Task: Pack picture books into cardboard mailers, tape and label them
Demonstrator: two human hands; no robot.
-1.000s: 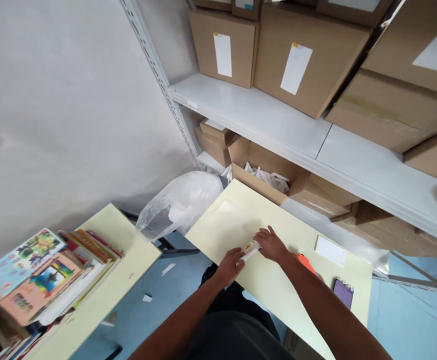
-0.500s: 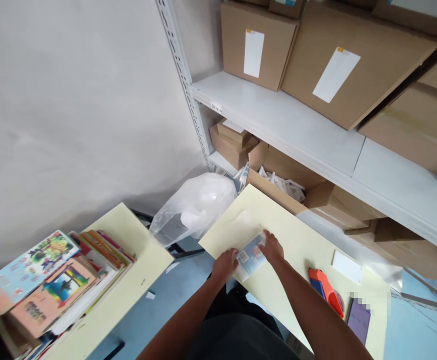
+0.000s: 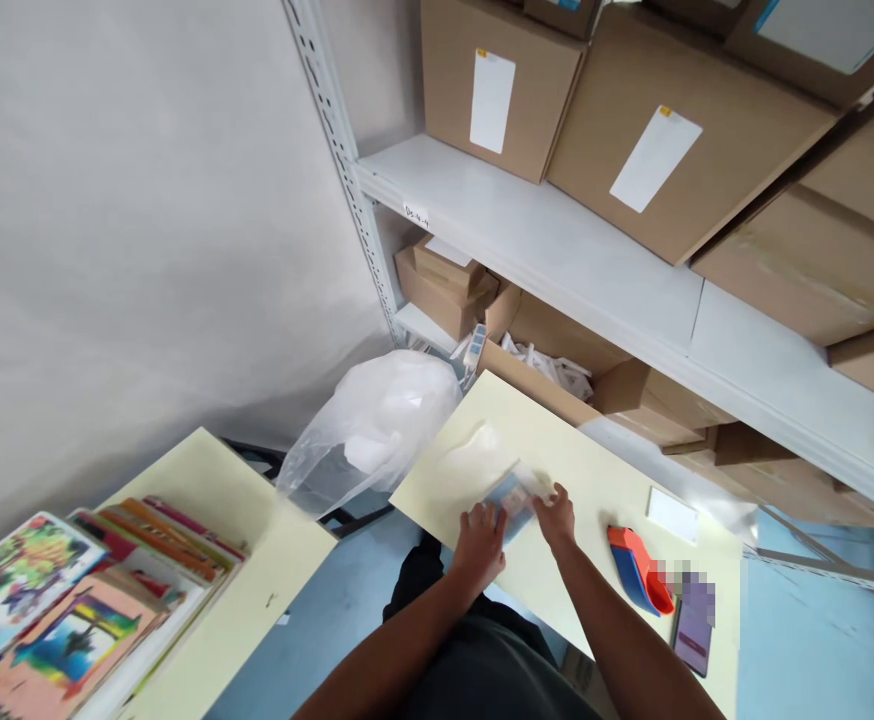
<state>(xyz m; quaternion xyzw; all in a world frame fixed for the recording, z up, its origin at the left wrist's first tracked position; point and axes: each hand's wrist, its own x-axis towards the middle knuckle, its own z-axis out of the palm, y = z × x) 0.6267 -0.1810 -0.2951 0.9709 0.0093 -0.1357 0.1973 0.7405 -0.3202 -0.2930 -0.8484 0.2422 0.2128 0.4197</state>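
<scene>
A clear plastic packet with a blue printed piece inside [image 3: 513, 500] lies on the pale yellow table [image 3: 437, 480]. My left hand [image 3: 480, 548] holds its near left side, with bent fingers over the print. At the packet's right end, my right hand [image 3: 555, 515] grips the edge between thumb and fingers. Part of the print is hidden under my fingers. To the right of my hands sits an orange and blue tape dispenser [image 3: 636, 570]. A thin clear plastic piece [image 3: 474, 440] rests on the tabletop beyond the packet.
A white card [image 3: 672, 514] and a phone [image 3: 696, 625] lie at the table's right. Beyond it stands an open cardboard box [image 3: 534, 380] below a shelf of boxes [image 3: 501, 90]. A large clear bag [image 3: 384, 410] bulges at left, near a second table with stacked books [image 3: 84, 640].
My left hand has shifted from the packet's left end onto its printed face. My right hand has slid down along the right edge. The view has turned slightly.
</scene>
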